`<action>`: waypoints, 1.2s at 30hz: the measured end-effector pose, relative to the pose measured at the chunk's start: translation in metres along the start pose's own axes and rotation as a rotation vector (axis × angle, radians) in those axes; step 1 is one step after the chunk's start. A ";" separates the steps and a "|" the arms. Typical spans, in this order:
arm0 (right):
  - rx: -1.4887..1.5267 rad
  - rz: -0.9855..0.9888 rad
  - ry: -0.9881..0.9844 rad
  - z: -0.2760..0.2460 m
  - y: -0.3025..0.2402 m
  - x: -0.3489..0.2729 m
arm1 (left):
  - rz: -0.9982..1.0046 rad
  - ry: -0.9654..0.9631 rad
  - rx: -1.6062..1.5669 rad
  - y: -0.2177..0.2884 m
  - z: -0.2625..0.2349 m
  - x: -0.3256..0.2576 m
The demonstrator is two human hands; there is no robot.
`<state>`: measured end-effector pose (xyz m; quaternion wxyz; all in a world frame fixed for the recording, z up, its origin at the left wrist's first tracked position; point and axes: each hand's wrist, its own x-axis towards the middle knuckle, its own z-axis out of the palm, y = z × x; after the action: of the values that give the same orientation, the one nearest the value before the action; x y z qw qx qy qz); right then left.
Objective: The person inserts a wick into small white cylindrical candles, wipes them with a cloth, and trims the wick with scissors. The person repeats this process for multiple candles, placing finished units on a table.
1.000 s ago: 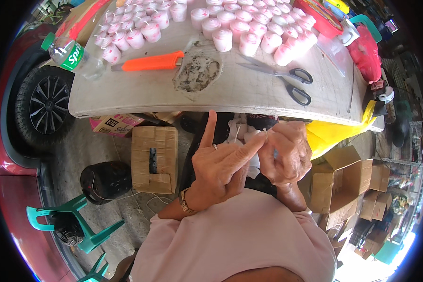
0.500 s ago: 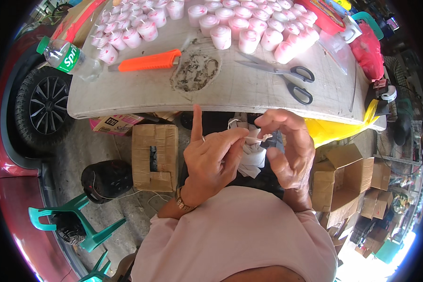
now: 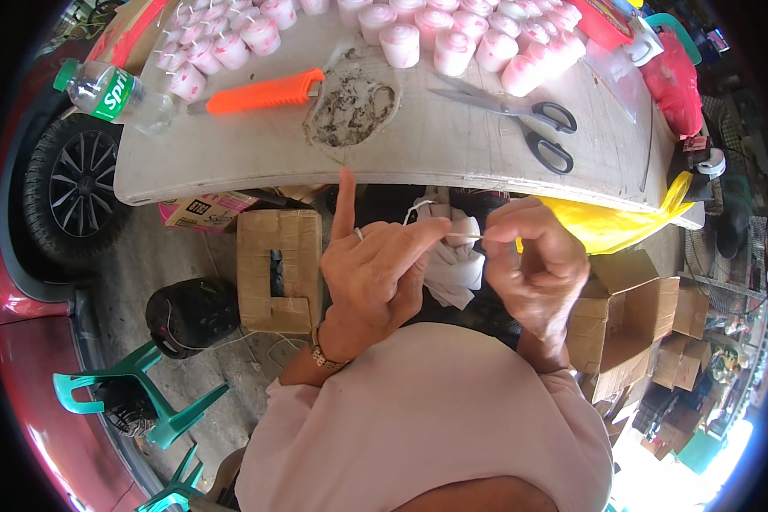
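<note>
My left hand (image 3: 375, 269) and my right hand (image 3: 533, 264) are raised close together below the table's near edge. Between their pinched fingertips runs a thin white string (image 3: 462, 235), pulled taut. The left index finger points straight up. Behind the hands hangs a bunch of white plastic (image 3: 454, 264); whether either hand grips it I cannot tell. On the grey table (image 3: 452, 145) above lie black-handled scissors (image 3: 529, 128), an orange-handled knife (image 3: 260, 94) and rows of pink-and-white wrapped cups (image 3: 401, 43).
A clear bottle with a green label (image 3: 111, 96) lies at the table's left end. Cardboard boxes (image 3: 277, 269) (image 3: 623, 328) stand under and right of the table. A car wheel (image 3: 72, 183), a black pack (image 3: 192, 311), green plastic chairs (image 3: 136, 397) and a yellow bag (image 3: 610, 226) surround me.
My hands have drawn apart a little, stretching the string between them. The right hand shifted to the right; the left index finger stays raised.
</note>
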<state>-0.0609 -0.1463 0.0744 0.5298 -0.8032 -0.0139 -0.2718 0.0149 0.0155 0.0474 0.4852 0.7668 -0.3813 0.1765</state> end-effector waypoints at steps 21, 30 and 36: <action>0.248 -0.295 0.284 -0.084 -0.034 0.000 | -0.812 -0.291 -1.067 -0.030 0.058 -0.040; -0.016 0.300 -0.263 0.011 0.001 -0.018 | -0.731 -0.074 -1.305 -0.006 0.016 -0.017; 0.233 0.553 -0.339 0.020 0.004 -0.023 | -0.743 0.066 -1.388 -0.001 0.014 -0.018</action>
<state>-0.0712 -0.1251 0.0546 0.6618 -0.7445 0.0856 0.0230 0.0028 0.0111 0.0284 0.8915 0.3600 -0.1085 -0.2528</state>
